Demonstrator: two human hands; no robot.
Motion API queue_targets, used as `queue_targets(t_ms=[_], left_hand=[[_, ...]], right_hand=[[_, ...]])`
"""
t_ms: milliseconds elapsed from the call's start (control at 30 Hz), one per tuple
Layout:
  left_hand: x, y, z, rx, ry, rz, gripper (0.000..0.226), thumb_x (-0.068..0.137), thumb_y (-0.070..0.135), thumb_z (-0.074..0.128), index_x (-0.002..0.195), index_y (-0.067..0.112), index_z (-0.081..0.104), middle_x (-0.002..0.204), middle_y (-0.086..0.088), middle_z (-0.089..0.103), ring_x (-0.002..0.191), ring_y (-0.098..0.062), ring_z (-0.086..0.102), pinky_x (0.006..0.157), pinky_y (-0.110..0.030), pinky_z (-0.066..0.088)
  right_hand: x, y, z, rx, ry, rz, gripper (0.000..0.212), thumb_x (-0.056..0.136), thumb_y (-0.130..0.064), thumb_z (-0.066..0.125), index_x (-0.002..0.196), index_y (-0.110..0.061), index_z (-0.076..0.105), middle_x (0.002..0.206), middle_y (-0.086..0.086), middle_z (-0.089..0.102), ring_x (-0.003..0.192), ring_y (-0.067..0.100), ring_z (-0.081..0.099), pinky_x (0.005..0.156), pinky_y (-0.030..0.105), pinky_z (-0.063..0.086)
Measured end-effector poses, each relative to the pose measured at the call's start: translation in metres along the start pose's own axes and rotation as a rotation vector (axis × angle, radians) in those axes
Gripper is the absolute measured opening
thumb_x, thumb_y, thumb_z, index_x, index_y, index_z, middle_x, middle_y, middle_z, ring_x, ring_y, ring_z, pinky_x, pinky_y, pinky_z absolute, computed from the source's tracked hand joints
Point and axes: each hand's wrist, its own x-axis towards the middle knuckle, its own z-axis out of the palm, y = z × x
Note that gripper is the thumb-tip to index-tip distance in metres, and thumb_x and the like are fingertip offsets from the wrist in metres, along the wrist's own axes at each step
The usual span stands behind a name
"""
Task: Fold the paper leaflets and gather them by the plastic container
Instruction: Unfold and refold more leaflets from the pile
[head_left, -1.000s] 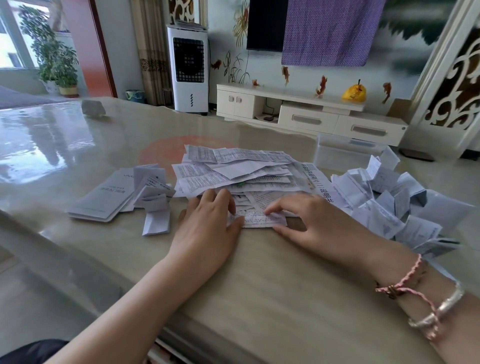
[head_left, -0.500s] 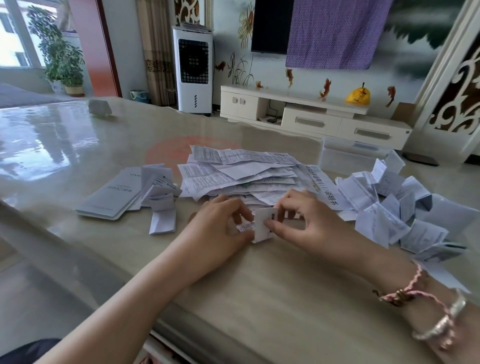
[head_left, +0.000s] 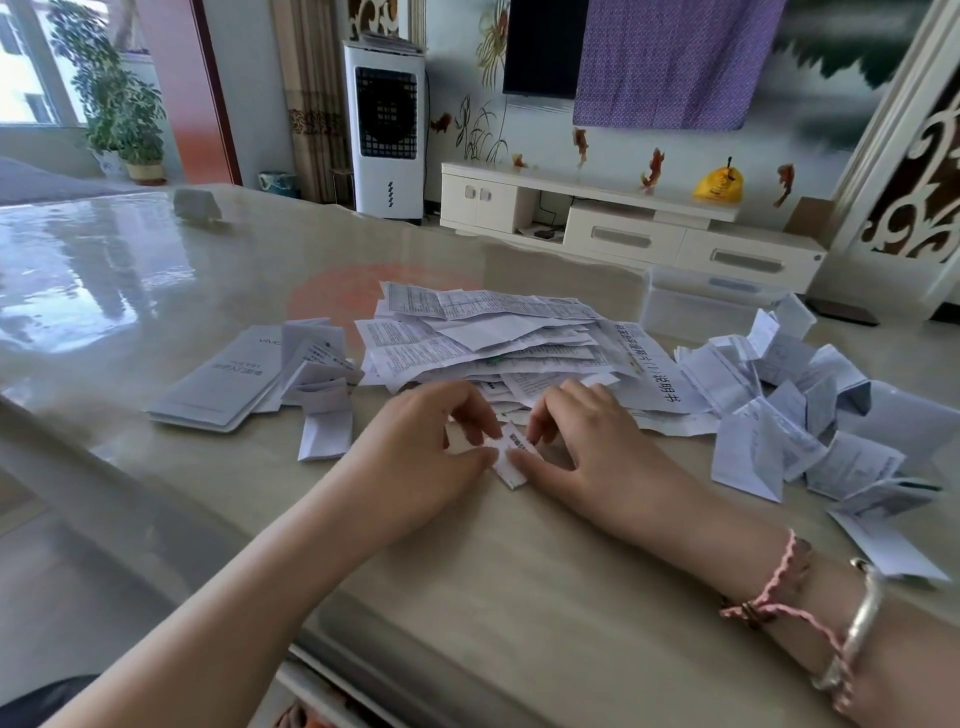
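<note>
While both hands work close together near the front of the glossy beige bench (head_left: 156, 270), the left hand (head_left: 421, 457) and right hand (head_left: 597, 447) each pinch a small, narrow folded white paper leaflet (head_left: 511, 460) between thumb and fingers. Just behind them lies a loose heap of unfolded printed leaflets (head_left: 493, 338). Folded white leaflets (head_left: 779, 415) are piled to the right, beside the clear plastic container (head_left: 701, 306). A few folded papers and a white booklet (head_left: 218, 379) rest at the left.
</note>
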Motion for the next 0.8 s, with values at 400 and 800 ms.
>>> queue_targets(t_ms=[400, 800], left_hand=[[0.005, 0.001, 0.009, 0.152, -0.087, -0.070, 0.007, 0.084, 0.032, 0.064, 0.081, 0.033, 0.058, 0.088, 0.017, 0.060, 0.082, -0.009, 0.043, 0.073, -0.028, 0.033], [0.004, -0.003, -0.001, -0.055, -0.072, -0.057, 0.006, 0.088, 0.018, 0.061, 0.087, 0.022, 0.065, 0.081, 0.013, 0.061, 0.054, 0.005, 0.046, 0.055, -0.009, 0.036]], right_hand=[[-0.011, 0.005, -0.011, -0.021, -0.016, 0.060, 0.029, 0.085, -0.038, 0.060, 0.093, -0.026, 0.034, 0.095, -0.013, 0.035, 0.097, 0.010, 0.034, 0.081, 0.023, 0.027], [-0.011, 0.013, -0.018, -0.032, -0.029, -0.330, 0.037, 0.088, -0.051, 0.049, 0.109, -0.027, 0.068, 0.104, -0.018, 0.065, 0.104, -0.003, 0.051, 0.097, 0.025, 0.032]])
